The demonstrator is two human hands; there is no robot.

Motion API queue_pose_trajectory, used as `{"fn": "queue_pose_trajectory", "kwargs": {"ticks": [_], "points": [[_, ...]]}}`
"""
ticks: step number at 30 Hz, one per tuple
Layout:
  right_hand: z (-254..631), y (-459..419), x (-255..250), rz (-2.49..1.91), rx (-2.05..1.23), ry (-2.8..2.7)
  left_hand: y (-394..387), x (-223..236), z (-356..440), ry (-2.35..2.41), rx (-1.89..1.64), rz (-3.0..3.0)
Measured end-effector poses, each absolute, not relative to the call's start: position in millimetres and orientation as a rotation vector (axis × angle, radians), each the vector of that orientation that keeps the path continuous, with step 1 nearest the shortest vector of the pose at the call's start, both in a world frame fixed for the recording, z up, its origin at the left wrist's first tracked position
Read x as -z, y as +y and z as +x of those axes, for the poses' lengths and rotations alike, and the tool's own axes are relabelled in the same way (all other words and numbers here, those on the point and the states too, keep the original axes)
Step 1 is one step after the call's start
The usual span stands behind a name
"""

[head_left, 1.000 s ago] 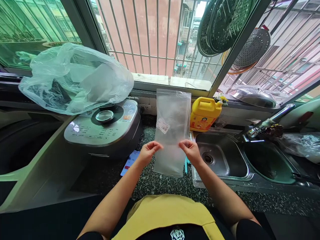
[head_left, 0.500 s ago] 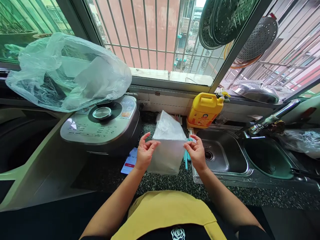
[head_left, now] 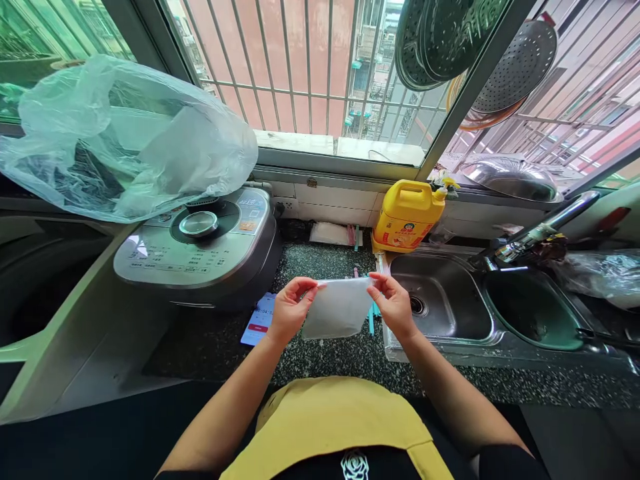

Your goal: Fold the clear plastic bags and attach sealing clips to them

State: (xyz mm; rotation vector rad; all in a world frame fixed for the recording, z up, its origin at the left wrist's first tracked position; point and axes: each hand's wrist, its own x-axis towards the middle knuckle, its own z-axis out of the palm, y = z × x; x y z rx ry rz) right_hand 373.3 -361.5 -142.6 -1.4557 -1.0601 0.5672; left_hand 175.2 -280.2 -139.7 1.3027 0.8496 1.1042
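A clear plastic bag point(head_left: 336, 309) is folded in half and held above the speckled dark counter point(head_left: 320, 360). My left hand point(head_left: 289, 311) pinches its upper left corner. My right hand point(head_left: 395, 305) pinches its upper right corner. The bag hangs flat between the two hands, with its fold along the top edge. Both forearms reach forward from a yellow apron point(head_left: 330, 427).
A silver electric cooker point(head_left: 200, 245) stands at the left under a large crumpled plastic bag point(head_left: 125, 143). A yellow jug point(head_left: 409, 215) sits by the windowsill. A steel sink point(head_left: 440, 308) with a tap point(head_left: 545, 233) is at the right. A phone point(head_left: 259, 319) lies by the cooker.
The bag, first held up full length, has been folded over on itself and is now half as tall. Both hands stayed at its upper edge.
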Motion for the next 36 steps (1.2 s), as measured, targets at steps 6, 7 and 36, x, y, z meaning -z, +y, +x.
{"fn": "queue_pose_trajectory", "kwargs": {"ticks": [6,7,36], "points": [[387,-366,133,-1.523,-0.281,-1.297,-282,135,175,0.869,-1.127,1.337],[389,-366,127,-1.538,-0.172,-1.346,-283,133,175,0.868,-1.121,1.374],[352,-333,72,-1.255,-0.103,-2.045,-303,123,190,0.711,-1.45,1.63]]}}
